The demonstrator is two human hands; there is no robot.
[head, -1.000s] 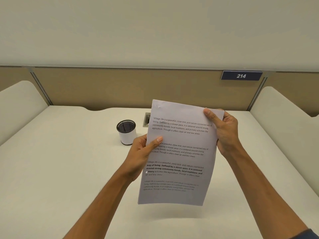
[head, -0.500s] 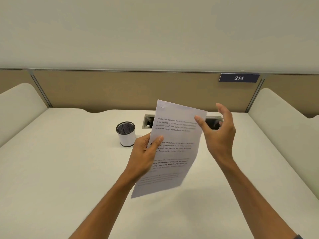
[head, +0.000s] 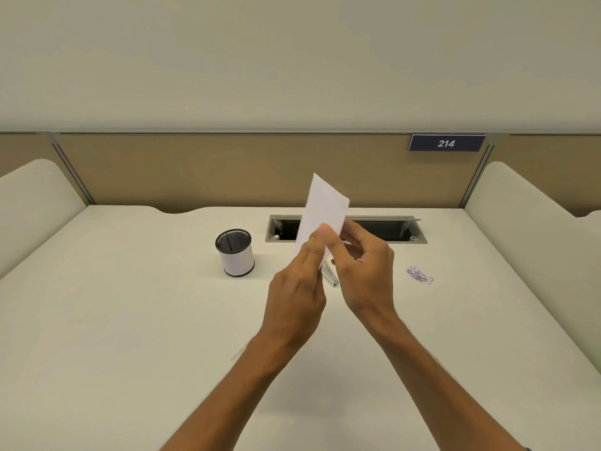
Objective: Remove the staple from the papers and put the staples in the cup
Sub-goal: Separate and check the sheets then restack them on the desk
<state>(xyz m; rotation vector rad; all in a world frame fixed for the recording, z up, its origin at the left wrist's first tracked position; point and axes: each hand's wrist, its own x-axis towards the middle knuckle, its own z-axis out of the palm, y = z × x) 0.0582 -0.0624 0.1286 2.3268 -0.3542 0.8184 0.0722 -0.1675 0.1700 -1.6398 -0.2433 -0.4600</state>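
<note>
Two hands meet above the middle of the tabletop (head: 130, 336) in the head view, both on the papers (head: 322, 209). The left hand (head: 297, 294) has its grip pinched on the sheets, thumb on the near face and fingers curled behind. The right hand (head: 364, 271) comes in from the right with its fingers curled toward the same spot; its fingertips reach the paper's right edge, though exactly what they pinch cannot be told. The papers stand nearly edge-on to the camera, so they show as a narrow white strip. Their long axis runs up and away, the top corner pointing toward the far partition and leaning slightly right, the lower end hidden behind the hands.

To the left of the hands, well apart from them, the cup (head: 234, 252) stands upright on the tabletop: a white cylinder with a dark mesh inside and a black rim. Just beyond the hands, between them, part of a small silver metal tool (head: 331, 277) lies on the tabletop. Farther back, a rectangular cable slot (head: 390, 230) is sunk into the surface. A purple scribble mark (head: 419, 275) sits to the right of the right hand. On the far partition hangs a dark plate numbered 214 (head: 446, 143).
</note>
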